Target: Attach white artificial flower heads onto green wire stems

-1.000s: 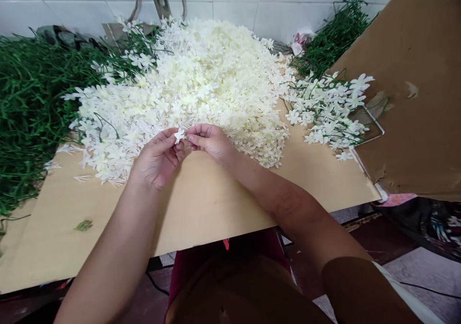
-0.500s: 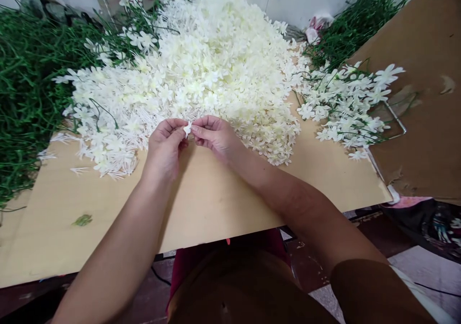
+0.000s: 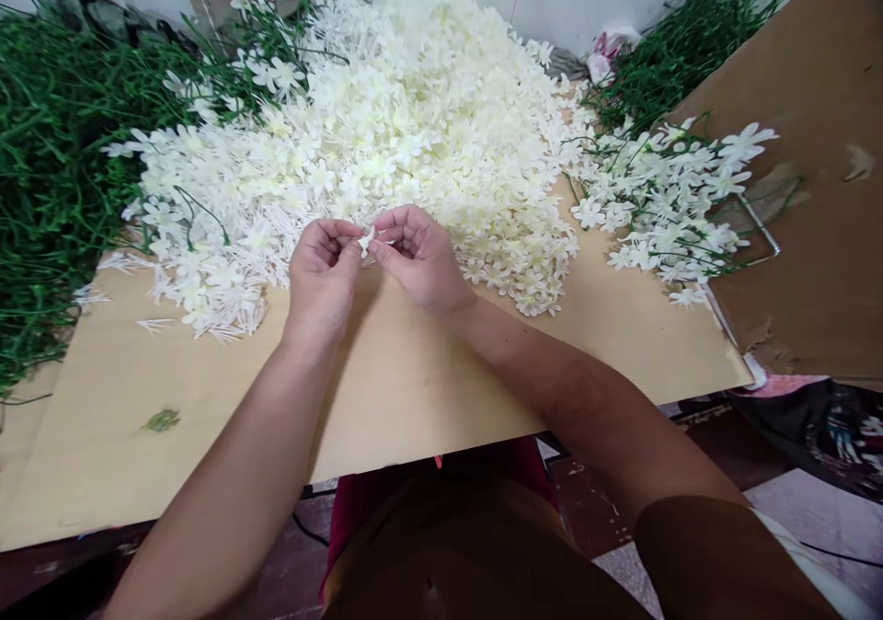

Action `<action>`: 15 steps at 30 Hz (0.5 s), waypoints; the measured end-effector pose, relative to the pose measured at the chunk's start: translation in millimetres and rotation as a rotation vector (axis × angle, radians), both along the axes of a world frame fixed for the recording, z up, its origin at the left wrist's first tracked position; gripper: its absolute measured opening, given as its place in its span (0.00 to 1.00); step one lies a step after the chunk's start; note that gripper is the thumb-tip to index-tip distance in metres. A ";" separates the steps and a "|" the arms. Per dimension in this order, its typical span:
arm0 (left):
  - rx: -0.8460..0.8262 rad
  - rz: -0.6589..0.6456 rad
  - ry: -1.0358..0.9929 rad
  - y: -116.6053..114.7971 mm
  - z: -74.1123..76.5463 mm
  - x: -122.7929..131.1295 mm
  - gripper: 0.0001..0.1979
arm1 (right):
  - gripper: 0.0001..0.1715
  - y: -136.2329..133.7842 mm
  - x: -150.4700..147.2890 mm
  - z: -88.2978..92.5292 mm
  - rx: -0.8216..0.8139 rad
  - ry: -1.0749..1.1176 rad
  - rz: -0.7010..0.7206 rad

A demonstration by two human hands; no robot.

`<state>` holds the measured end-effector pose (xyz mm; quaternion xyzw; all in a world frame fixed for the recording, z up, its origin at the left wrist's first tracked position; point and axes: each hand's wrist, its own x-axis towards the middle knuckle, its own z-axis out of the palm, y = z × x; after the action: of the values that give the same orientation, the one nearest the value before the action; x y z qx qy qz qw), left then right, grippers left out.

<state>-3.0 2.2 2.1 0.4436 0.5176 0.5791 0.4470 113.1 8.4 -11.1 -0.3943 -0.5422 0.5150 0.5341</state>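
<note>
Green stems (image 3: 62, 142) are lying L, mostly w/o blooms; person's L hand (image 3: 324, 266) & R hand (image 3: 424, 257) are pinching one white flower (image 3: 366, 242) before a loose-flower pile (image 3: 428, 123), seemingly lots left; flowered stems (image 3: 662, 201) are sitting R, prob done; vs earlier frame, R hand's sitting higher.

White flowers (image 3: 428, 123) are matt, prob cloth, green stems (image 3: 62, 132) plastic, tabletop (image 3: 414, 381) smooth, cardbd panel (image 3: 814, 96) matt w/ torn patches.
</note>
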 end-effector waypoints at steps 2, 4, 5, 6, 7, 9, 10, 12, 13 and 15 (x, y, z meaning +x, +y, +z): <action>-0.005 0.011 -0.016 -0.1 1.7 -0.2 0.11 | 0.09 -1.5 0.5 1.2 0.015 -0.043 -0.012; -0.015 0.022 -0.028 -0.2 3.3 -0.8 0.11 | 0.09 -3.6 0.3 3.3 0.026 -0.065 -0.033; -0.022 0.023 -0.031 -0.2 4.0 -1.2 0.11 | 0.10 -4.6 0.2 4.4 0.027 -0.065 -0.037; -0.032 0.022 -0.032 -0.2 4.7 -1.7 0.11 | 0.10 -5.3 0.2 5.3 0.025 -0.060 -0.034; -0.044 0.017 -0.035 -0.2 5.3 -2.1 0.11 | 0.10 -5.5 0.3 5.9 0.020 -0.054 -0.026; -0.067 0.003 -0.041 -0.3 6.6 -2.8 0.11 | 0.11 -4.5 1.2 5.8 0.006 -0.041 -0.008; -0.075 -0.006 -0.043 -0.4 7.1 -3.0 0.11 | 0.11 -3.5 1.8 5.1 -0.002 -0.034 -0.002; -0.082 -0.024 -0.039 -0.4 7.7 -3.3 0.11 | 0.10 -0.9 2.9 2.8 -0.012 -0.014 0.012; -0.086 -0.030 -0.036 -0.3 7.7 -3.4 0.11 | 0.10 0.3 3.3 1.5 -0.013 -0.003 0.023; -0.095 -0.038 -0.028 0.1 6.7 -3.6 0.11 | 0.09 2.1 3.9 -0.7 -0.014 0.016 0.050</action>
<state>-6.6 2.3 8.8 0.4234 0.5296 0.5517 0.4857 117.0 10.5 -11.8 -0.3799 -0.5441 0.5352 0.5227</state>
